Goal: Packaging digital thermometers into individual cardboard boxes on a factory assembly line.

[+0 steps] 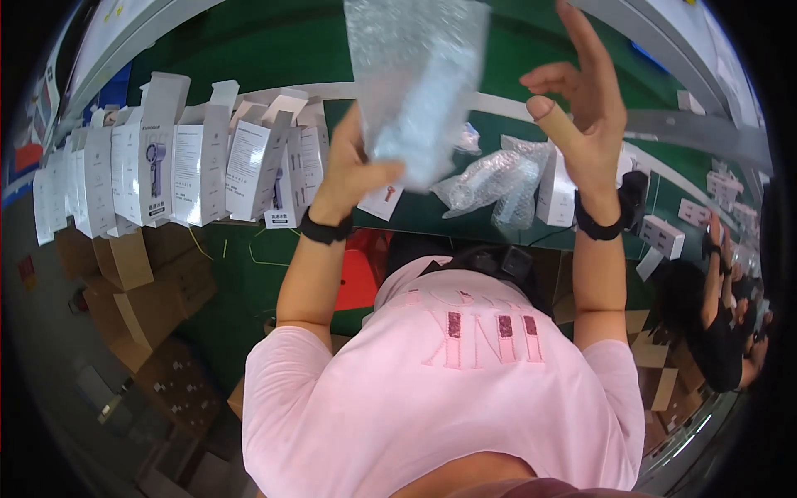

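Note:
My left hand (355, 170) is closed on the lower end of a clear bubble-wrap bag (423, 91) with a pale blue item inside, held up above the green bench. What the item is, I cannot make out through the wrap. My right hand (585, 116) is raised to the right of the bag, fingers spread, with nothing in it. Between my arms, other bubble-wrapped items (490, 183) lie on the bench beside a white box (558, 189). A small white card with a reddish picture (382, 202) lies below my left hand.
A row of upright white printed boxes with raised flaps (199, 170) lines the bench on the left. Brown cartons (137, 307) stand below on the floor. A red stool-like thing (357, 270) is near my waist. At right, a co-worker in black (706, 332) works near white boxes (662, 236).

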Tool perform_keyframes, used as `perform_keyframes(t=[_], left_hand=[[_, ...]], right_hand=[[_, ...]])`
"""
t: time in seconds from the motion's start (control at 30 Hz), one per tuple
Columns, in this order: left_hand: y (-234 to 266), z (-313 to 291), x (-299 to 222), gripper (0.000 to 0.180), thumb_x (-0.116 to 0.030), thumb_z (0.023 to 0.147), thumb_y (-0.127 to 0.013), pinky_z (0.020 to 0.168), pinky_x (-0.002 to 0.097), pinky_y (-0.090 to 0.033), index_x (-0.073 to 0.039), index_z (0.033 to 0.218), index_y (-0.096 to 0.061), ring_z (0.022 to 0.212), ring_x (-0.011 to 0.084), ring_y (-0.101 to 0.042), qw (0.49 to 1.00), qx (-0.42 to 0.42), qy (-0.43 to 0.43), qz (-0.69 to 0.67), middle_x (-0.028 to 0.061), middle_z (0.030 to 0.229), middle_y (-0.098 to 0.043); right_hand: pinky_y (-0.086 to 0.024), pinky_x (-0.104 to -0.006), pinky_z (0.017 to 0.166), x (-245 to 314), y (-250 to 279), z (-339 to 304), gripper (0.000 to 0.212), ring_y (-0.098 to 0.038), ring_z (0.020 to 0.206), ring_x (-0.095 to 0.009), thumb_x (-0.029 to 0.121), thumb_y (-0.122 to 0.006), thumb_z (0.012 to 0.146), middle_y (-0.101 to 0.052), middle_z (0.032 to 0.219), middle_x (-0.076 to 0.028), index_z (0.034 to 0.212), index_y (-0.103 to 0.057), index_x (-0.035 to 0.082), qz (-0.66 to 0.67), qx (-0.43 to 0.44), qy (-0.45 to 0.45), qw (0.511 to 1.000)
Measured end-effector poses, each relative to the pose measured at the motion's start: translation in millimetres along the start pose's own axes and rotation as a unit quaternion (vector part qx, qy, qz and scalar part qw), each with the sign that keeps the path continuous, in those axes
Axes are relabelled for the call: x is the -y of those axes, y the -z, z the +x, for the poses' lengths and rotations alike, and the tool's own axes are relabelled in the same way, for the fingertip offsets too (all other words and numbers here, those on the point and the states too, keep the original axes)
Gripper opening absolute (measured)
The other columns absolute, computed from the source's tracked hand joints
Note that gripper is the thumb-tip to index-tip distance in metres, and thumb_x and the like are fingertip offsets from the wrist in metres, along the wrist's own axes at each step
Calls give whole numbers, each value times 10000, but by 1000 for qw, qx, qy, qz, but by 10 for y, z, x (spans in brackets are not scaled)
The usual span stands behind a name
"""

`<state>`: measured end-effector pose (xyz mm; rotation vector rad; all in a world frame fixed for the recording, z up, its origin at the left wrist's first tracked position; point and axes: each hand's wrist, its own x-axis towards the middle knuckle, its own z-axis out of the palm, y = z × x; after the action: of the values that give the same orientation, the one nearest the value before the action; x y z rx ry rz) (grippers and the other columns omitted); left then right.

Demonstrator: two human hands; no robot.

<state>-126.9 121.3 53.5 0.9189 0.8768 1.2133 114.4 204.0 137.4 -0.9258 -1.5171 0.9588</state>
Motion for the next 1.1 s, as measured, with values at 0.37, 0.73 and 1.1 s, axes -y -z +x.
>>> perform_keyframes(t=[0.37, 0.73, 1.1], left_hand=[[-917, -363, 405, 812, -311, 643, -665, 860, 410, -522, 27, 1335, -409, 993, 312, -600, 826, 162, 127, -525, 213, 1131, -565], [-1069, -383, 511, 827, -328, 638, -658, 742, 460, -543, 21, 1339, -391, 899, 366, -603, 782, 202, 158, -568, 256, 1063, -540], [-1133, -510, 571, 779, -76, 692, -607, 1059, 320, -338, 35, 1425, -366, 1238, 216, -486, 996, 81, 24, 24, 145, 1365, -497]], right_hand=[[-421, -232, 532, 552, 233, -433, 327, -545, 653, -164, -45, -692, 688, -594, 820, -75, 999, -703, 57, -209, 191, 224, 932], [-425, -245, 567, 658, 325, -664, 344, -528, 689, -161, -100, -708, 682, -560, 887, -77, 994, -715, 45, -250, 128, 199, 939], [-474, -358, 958, -219, 327, -963, 869, -582, 1136, -253, 173, -725, 809, -521, 1313, -233, 1494, -205, 53, 287, 89, -289, 909]])
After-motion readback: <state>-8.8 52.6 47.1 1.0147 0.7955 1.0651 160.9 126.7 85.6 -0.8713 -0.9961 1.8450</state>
